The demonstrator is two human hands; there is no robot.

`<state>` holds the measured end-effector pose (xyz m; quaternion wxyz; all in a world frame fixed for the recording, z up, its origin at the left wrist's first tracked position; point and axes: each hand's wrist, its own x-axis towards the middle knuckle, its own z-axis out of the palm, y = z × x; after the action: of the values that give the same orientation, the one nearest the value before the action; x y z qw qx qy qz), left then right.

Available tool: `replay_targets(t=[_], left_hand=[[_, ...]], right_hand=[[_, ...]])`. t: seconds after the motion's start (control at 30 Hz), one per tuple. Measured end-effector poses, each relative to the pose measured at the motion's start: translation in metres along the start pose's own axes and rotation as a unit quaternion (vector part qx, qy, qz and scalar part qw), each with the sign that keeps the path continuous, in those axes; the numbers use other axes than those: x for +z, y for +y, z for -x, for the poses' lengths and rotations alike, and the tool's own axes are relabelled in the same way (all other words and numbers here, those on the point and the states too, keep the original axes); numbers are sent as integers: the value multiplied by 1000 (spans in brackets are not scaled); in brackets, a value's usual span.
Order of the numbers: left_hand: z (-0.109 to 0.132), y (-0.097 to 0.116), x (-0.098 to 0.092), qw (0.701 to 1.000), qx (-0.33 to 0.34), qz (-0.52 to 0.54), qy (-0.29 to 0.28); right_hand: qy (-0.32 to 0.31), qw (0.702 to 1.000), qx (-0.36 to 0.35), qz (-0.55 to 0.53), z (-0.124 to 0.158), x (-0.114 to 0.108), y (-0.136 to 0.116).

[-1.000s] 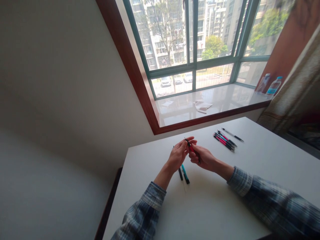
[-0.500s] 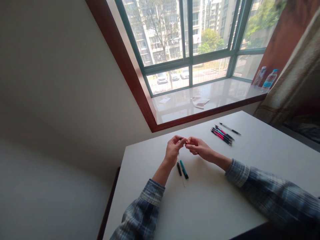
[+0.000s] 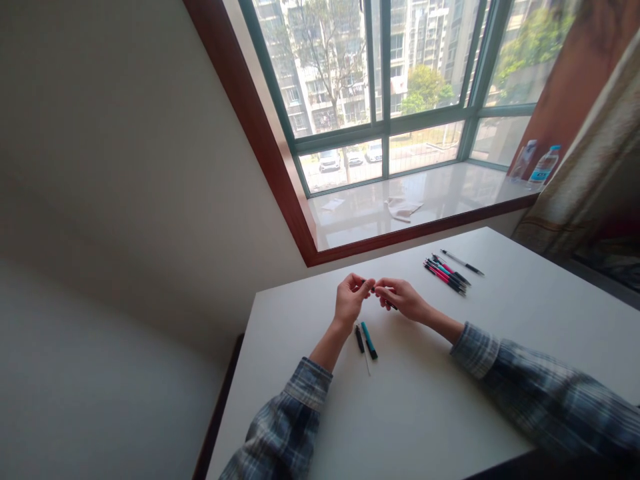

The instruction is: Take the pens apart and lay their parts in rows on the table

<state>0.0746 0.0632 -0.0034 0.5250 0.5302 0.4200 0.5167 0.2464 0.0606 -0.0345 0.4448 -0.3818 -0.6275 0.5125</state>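
My left hand (image 3: 350, 300) and my right hand (image 3: 401, 298) meet fingertip to fingertip over the white table (image 3: 430, 400). Both pinch a thin red and black pen (image 3: 385, 299), mostly hidden by the fingers, with only a dark end showing under the right hand. Just below the hands lie a teal pen piece (image 3: 369, 340), a black pen piece (image 3: 359, 338) and a thin white refill (image 3: 367, 363).
A bundle of several pink, teal and black pens (image 3: 446, 273) lies at the table's far right, with a single black and silver pen (image 3: 461, 262) beside it. The window sill (image 3: 450, 193) behind holds a crumpled cloth (image 3: 404, 209) and two bottles (image 3: 536, 163).
The pen was held up with its red body visible; both hands have since closed together around it and lowered slightly. The camera view shifted a little.
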Motion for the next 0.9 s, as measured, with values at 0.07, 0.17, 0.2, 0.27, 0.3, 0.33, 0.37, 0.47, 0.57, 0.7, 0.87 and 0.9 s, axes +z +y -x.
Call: replay_targets(t=[0.07,0.17,0.2,0.27,0.3,0.33,0.37,0.47,0.57,0.7,0.87,0.9], left_hand=[[-1,1,0,1000,-1,21,-11],[-2,4,-2,996,-17,66,-57],[-3,6,-3,994,-24,73,-77],[-4,8,-4,992,-35,69,-102],[-4,9,-4,992,-36,61,-103],[-4,10,-5,993,-36,52,-97],[-4,10,-5,995,-34,43,-87],[-4,12,-4,998,-25,15,-59],[-4,13,-2,999,-12,-10,-41],[-2,16,0,999,-7,-35,-31],[-1,17,0,999,11,-47,-18],[-1,17,-1,999,14,-47,-19]], right_hand=[[-19,998,20,-65,1,3,0],[-41,981,50,-183,4,4,-1],[-47,975,57,-211,5,3,-1],[-59,966,70,-241,7,1,0],[-65,964,73,-247,8,0,0],[-70,963,75,-249,8,0,0],[-73,963,74,-250,8,-1,0],[-75,969,63,-228,9,-2,1],[-56,985,42,-156,8,-2,2],[3,998,-9,-68,6,1,2],[10,999,-35,-32,6,3,-2],[-5,999,-30,-36,6,3,-3]])
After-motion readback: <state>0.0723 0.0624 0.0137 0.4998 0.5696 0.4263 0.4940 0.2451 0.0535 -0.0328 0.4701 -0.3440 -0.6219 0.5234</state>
